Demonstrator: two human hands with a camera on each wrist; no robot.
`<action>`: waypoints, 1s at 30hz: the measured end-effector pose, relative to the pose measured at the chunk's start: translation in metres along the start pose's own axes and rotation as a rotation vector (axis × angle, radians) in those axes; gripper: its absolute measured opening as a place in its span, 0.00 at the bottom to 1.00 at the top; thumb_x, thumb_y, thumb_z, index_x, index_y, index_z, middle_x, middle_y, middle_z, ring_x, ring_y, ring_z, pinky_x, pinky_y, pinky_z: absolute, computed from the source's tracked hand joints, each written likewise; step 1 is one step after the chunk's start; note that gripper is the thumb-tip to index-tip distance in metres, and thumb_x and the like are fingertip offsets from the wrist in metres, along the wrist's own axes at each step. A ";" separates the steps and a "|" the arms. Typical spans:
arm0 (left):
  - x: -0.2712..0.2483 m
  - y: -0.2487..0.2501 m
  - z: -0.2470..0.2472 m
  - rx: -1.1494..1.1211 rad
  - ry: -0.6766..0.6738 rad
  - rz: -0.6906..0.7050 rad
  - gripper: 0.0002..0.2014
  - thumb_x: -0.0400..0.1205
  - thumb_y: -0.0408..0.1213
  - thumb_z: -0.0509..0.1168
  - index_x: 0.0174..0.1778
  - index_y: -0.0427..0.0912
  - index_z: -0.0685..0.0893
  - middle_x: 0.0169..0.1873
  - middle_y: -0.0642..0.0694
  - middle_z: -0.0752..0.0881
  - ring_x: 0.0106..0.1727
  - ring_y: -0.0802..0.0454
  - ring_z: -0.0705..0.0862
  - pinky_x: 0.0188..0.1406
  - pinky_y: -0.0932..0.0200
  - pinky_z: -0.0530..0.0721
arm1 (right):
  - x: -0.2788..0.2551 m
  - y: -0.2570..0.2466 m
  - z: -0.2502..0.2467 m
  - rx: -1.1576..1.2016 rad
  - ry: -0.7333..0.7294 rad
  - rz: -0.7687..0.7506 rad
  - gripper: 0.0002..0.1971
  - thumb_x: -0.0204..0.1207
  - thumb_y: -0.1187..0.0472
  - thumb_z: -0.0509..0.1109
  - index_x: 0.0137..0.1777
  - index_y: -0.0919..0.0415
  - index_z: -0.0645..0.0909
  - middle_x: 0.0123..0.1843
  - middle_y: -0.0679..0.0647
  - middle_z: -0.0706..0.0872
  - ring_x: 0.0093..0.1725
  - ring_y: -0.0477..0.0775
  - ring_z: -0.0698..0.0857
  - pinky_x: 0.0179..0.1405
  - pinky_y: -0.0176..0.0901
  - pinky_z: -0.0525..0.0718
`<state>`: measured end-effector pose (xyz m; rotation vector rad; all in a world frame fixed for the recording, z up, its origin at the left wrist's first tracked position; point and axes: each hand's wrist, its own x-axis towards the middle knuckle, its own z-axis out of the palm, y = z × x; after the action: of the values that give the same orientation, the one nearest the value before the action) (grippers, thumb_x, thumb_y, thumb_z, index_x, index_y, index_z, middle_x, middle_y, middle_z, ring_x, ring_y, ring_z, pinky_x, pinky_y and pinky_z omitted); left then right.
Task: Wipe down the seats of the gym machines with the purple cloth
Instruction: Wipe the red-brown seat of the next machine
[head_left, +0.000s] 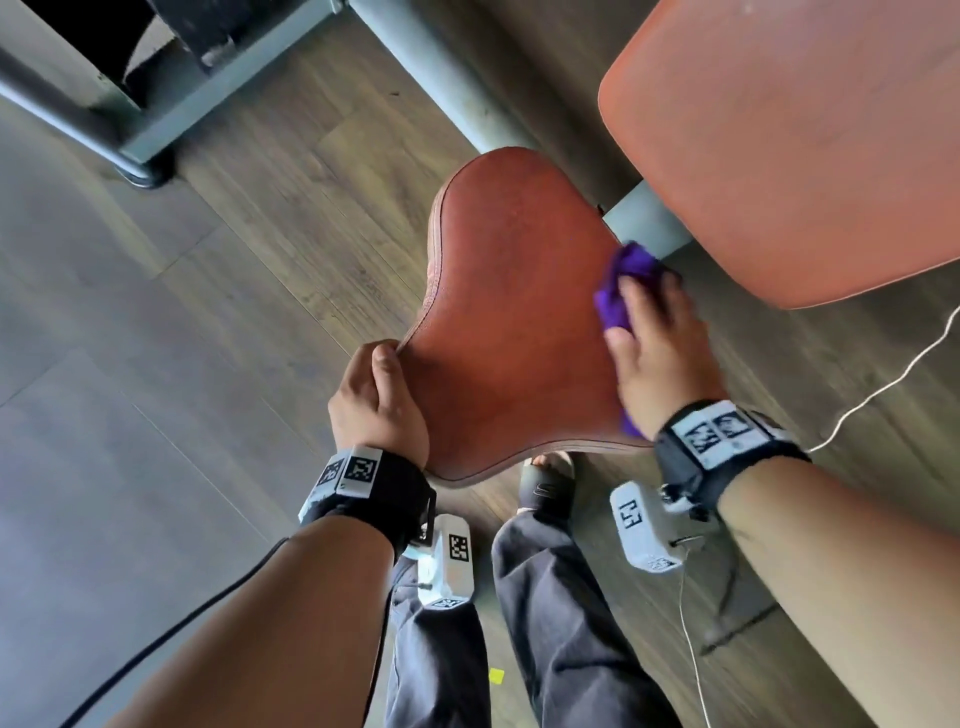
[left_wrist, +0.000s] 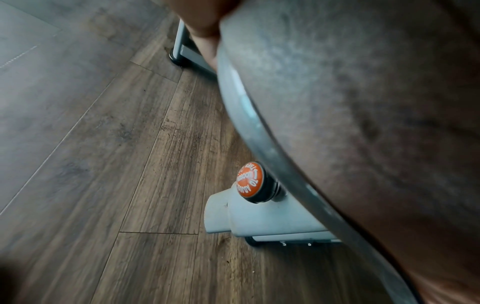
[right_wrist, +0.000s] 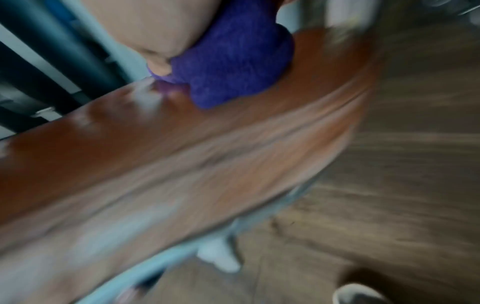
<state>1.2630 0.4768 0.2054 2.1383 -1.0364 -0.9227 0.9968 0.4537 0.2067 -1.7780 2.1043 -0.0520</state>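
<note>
R hand (head_left: 660, 338) lies palm-down w/ fingers curled over the bunched purple cloth (head_left: 621, 288), pressing it onto the far right edge of the brown seat (head_left: 519, 322), next to the orange back pad (head_left: 789, 145). L hand (head_left: 376, 400) grips the seat's near-left rim, thumb on top, fingers tucked under. Below the seat: grey frame w/ orange adjust knob (left_wrist: 250, 179), wood-look floor (head_left: 156, 338).

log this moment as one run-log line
step: wiping seat | right hand: presses cloth on seat's right edge | left hand: grips seat's left edge | backrest: untouched
</note>
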 end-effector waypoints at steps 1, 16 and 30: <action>0.000 0.000 0.000 0.004 0.002 0.003 0.18 0.88 0.47 0.51 0.49 0.52 0.86 0.33 0.57 0.83 0.38 0.59 0.76 0.37 0.63 0.66 | 0.003 0.018 -0.005 0.043 -0.014 0.137 0.33 0.79 0.44 0.51 0.83 0.53 0.65 0.83 0.69 0.65 0.77 0.74 0.70 0.76 0.66 0.70; 0.000 0.000 0.002 0.048 0.029 0.002 0.16 0.88 0.43 0.51 0.48 0.51 0.86 0.33 0.57 0.82 0.38 0.62 0.75 0.37 0.64 0.65 | -0.041 0.008 0.009 0.032 -0.012 -0.201 0.27 0.84 0.52 0.57 0.82 0.54 0.69 0.86 0.66 0.63 0.84 0.70 0.63 0.82 0.68 0.63; 0.012 -0.007 0.002 0.037 -0.051 0.004 0.19 0.89 0.39 0.49 0.47 0.32 0.82 0.41 0.40 0.82 0.41 0.45 0.73 0.43 0.58 0.67 | -0.039 -0.145 0.027 0.101 -0.081 -0.484 0.24 0.81 0.48 0.62 0.77 0.47 0.78 0.85 0.60 0.67 0.85 0.65 0.61 0.83 0.63 0.55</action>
<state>1.2699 0.4698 0.1955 2.1525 -1.0904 -0.9672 1.1464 0.4683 0.2308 -2.1432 1.5458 -0.2075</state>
